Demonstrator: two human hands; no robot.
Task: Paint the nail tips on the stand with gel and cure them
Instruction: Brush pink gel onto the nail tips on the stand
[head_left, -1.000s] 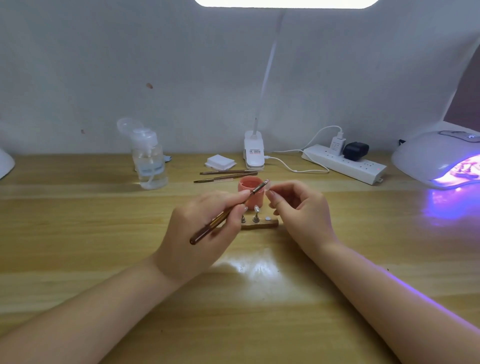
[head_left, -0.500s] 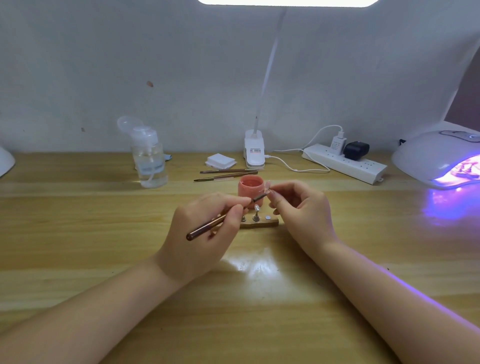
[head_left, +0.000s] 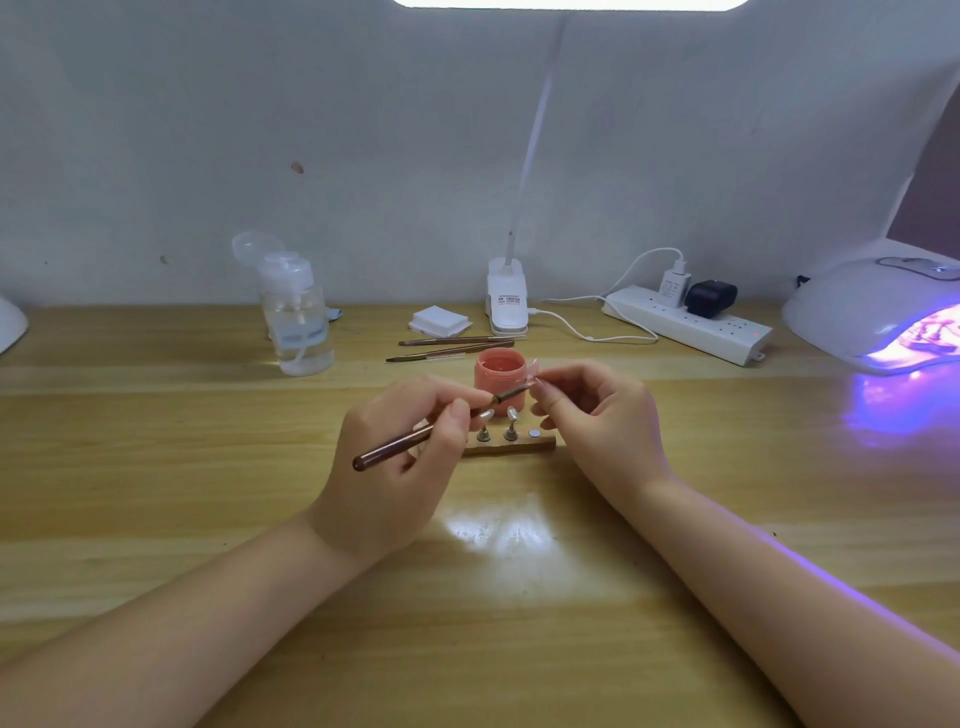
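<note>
At a wooden desk (head_left: 156, 519), my left hand (head_left: 400, 457) pinches a brown brush (head_left: 415, 439) between thumb and curled fingers, its handle slanting down to the left and its tip reaching up to the right. The tip meets a pale pink nail tip (head_left: 531, 370) that my right hand (head_left: 597, 415) pinches between thumb and forefinger, the other fingers curled loosely under. Both hands hover over the middle of the desk, just above a small wooden stand (head_left: 511, 446). Two silvery nail tips sit upright on pegs on the stand; a third peg at its right end shows only a bare round top. Just behind the stand is an open pink gel jar (head_left: 497, 374), partly hidden by the brush and my fingers.

Farther back lie two spare brushes (head_left: 452, 348) side by side, a stack of white pads (head_left: 439, 320), and the white clip base of a lamp (head_left: 506, 304). A clear pump bottle (head_left: 296, 317) stands to the far left. A power strip (head_left: 685, 325) with two plugs runs along the far right, and a white curing lamp (head_left: 872, 312) at the right edge glows violet, casting purple light on the desk.
</note>
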